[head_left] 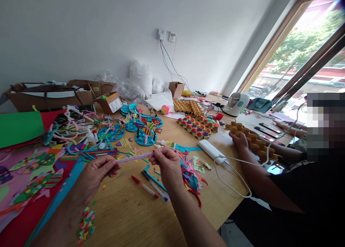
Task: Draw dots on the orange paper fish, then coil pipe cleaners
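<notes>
Holding lilac strip [137,156] nearly straight above worktop [126,214], near red pen [144,186] — pinching one end with left hand [99,172], other with right hand [168,164] — in closed fingertip grips.

Wearer's hands [168,164]: two
Lilac strip [136,156]: one
Red pen [145,186]: one
White oblong device [211,151]: one
Multicoloured egg tray [198,127]: one
Faceted pink-yellow ball [165,109]: one
White domed appliance [235,104]: one
Teal bag [259,104]: one
Wall sockets [161,34]: two
Co-worker [283,189]: one
Blue discs [104,133]: at least four, overlapping
</notes>
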